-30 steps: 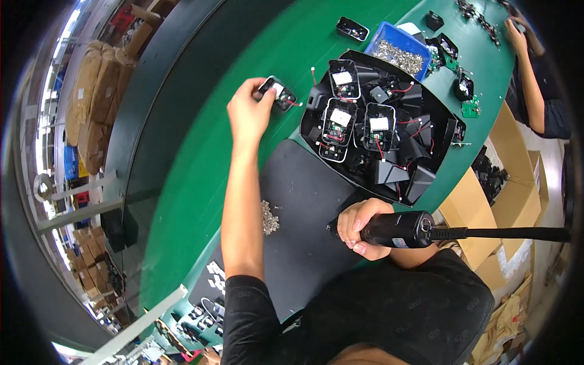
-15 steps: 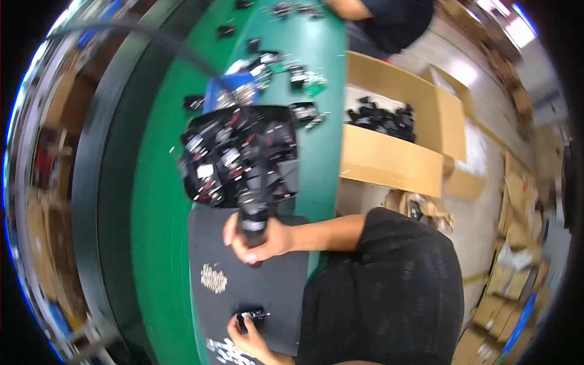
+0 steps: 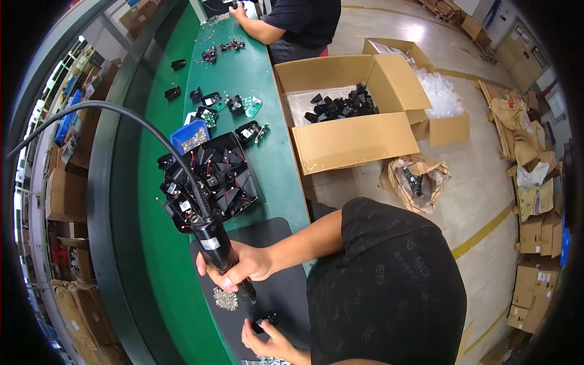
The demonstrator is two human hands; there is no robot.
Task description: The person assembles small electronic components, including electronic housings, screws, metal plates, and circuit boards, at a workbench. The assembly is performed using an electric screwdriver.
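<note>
My right hand [image 3: 249, 263] is wrapped round a black corded electric screwdriver [image 3: 213, 242]. The driver tilts, its tip pointing down between a small heap of silver screws [image 3: 225, 298] and my left hand [image 3: 271, 344]. In my left hand's fingers is a small black plastic housing [image 3: 260, 325] with tiny metal parts at its edge, held low over the dark grey mat [image 3: 274, 236]. Fingers hide part of the housing. The driver's tip looks apart from both screws and housing.
Beyond the mat stands a black bin [image 3: 254, 185] full of black housings with wires, beside a blue tray [image 3: 176, 137] of screws. The driver's cable [image 3: 131, 111] arches over the green bench. An open carton [image 3: 359, 141] is at right; a co-worker [image 3: 304, 24] sits farther along.
My right hand has brought the screwdriver back from beside the bin, toward the screw heap and my left hand. My left hand still holds the housing. The whole view has shifted.
</note>
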